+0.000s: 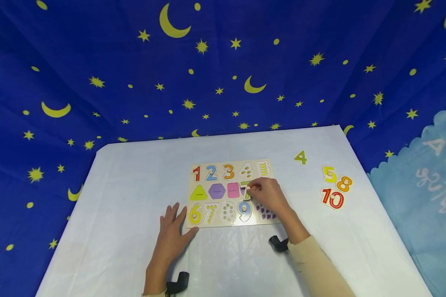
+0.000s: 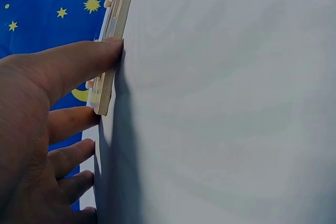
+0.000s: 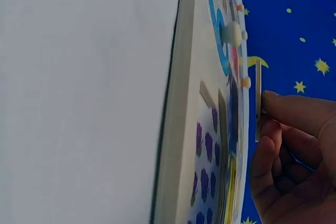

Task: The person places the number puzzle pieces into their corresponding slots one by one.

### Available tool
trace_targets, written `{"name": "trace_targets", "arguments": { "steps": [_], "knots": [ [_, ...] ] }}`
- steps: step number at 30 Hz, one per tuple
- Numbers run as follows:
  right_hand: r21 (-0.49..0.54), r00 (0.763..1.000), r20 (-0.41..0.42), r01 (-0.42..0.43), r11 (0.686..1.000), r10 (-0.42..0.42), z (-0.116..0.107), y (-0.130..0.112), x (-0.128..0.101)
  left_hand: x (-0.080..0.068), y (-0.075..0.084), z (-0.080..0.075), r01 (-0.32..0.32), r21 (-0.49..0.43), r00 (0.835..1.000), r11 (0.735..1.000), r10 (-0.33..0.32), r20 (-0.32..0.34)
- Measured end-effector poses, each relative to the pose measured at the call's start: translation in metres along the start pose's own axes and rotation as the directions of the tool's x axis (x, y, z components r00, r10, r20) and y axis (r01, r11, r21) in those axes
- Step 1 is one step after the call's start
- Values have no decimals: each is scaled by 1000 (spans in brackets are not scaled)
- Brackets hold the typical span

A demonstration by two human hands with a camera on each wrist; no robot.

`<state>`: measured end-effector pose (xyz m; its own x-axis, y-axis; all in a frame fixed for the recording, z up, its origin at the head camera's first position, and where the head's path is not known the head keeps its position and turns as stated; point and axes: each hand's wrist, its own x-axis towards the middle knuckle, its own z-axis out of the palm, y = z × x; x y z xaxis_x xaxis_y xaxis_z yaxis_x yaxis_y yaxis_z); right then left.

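Note:
My right hand (image 1: 269,194) pinches a green number 7 piece (image 1: 244,192) over the right half of the wooden number puzzle board (image 1: 223,200). In the right wrist view, the thin piece (image 3: 258,103) stands edge-on at the thumb and fingertips, apart from the board. My left hand (image 1: 171,235) is spread at the board's lower left corner, its thumb (image 2: 100,53) against the near edge. Seated in the board are the 1 (image 1: 196,173), 2 (image 1: 212,173), 3 (image 1: 228,171), 6 (image 1: 195,213) and blue 9 (image 1: 244,211). Printed pictures show in other recesses, including the 7-shaped one (image 1: 211,213).
Right of the board lie a green 4 (image 1: 300,157), a yellow 5 (image 1: 329,175), an orange 8 (image 1: 344,184) and a red 10 (image 1: 333,199). White cloth (image 1: 134,177) covers the table. A blue star-patterned curtain (image 1: 215,107) hangs behind it.

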<state>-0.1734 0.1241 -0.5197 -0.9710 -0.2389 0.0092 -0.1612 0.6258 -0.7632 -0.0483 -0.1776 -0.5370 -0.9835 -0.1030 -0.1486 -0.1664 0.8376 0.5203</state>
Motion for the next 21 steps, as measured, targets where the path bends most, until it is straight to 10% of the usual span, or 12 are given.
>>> {"name": "trace_targets", "arguments": {
  "steps": [21],
  "knots": [
    [-14,996,68,57,998,-56,24,-19,-5,2,1,1,6,7,1000,1000,-6,3]
  ]
}}
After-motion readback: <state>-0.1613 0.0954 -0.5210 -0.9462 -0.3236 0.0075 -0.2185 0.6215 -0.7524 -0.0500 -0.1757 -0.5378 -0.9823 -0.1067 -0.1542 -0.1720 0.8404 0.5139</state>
